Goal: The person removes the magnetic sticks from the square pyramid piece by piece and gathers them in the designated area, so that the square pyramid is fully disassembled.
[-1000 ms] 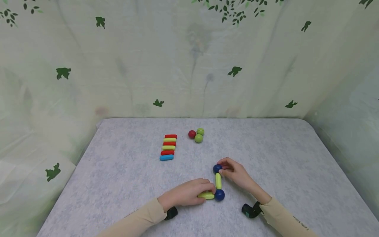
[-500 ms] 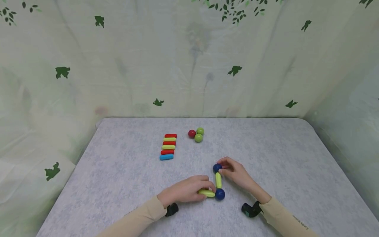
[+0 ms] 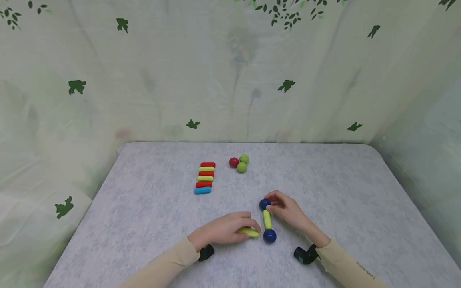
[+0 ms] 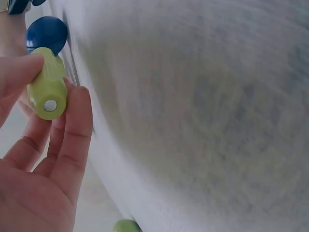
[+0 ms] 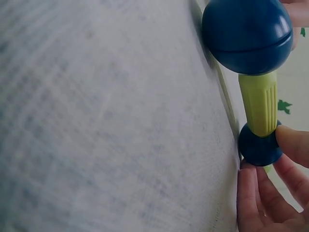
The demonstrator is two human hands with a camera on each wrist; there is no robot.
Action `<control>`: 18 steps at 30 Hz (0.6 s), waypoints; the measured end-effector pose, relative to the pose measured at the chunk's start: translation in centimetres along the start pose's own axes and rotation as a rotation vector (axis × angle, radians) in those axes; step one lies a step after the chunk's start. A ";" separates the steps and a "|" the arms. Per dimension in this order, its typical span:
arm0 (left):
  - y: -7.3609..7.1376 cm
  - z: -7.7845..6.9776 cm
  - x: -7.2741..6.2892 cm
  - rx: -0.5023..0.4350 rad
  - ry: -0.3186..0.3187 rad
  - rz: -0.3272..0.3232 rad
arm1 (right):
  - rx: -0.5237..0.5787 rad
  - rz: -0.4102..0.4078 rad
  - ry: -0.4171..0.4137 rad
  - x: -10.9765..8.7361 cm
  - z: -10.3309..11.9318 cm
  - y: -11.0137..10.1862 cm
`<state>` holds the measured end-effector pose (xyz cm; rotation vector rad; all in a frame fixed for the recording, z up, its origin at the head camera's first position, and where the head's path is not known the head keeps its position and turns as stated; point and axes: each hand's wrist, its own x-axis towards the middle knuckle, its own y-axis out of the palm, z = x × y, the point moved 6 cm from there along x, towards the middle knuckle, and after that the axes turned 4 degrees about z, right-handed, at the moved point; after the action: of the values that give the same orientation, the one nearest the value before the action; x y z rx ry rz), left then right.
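My left hand (image 3: 227, 229) pinches a yellow-green magnetic rod (image 3: 249, 232) between thumb and fingers, just above or on the table. In the left wrist view, a silvery metal disc (image 4: 50, 105) shows in the rod's end. To its right, a small gap away, lies a dark blue ball (image 3: 269, 236). A second yellow-green rod (image 3: 267, 219) joins that ball to another blue ball (image 3: 264, 204) farther back. My right hand (image 3: 286, 210) holds this far ball with thumb and fingertips. The right wrist view shows the joined rod (image 5: 260, 104) between both balls.
Behind the hands, several red, yellow-green and blue rods (image 3: 204, 179) lie in a column. Beside them sit a red ball (image 3: 233, 162) and two green balls (image 3: 241, 167). The grey table (image 3: 144, 208) ends at a leaf-patterned cloth (image 3: 162, 80).
The rod in my left hand touched the near blue ball before; now it has come away to the left. The near ball has shifted slightly right. My right hand stays on the far ball.
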<state>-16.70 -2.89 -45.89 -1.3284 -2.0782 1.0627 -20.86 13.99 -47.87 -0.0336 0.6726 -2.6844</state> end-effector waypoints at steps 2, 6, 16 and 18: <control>-0.2 0.1 -0.2 -0.022 -0.002 -0.002 | 0.004 0.005 0.006 -0.2 0.9 0.0; -0.4 0.5 -0.5 -0.053 -0.008 -0.004 | 0.004 0.014 0.001 -0.6 2.2 -0.2; -1.2 2.1 -2.3 -0.048 -0.152 -0.048 | 0.006 0.017 -0.008 0.2 -0.8 0.0; -1.5 2.4 -2.8 -0.040 -0.172 -0.064 | 0.015 0.017 -0.005 0.3 -0.9 0.0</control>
<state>-18.03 -6.65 -46.08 -1.2184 -2.2610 1.1492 -21.21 14.31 -48.72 -0.0304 0.6480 -2.6719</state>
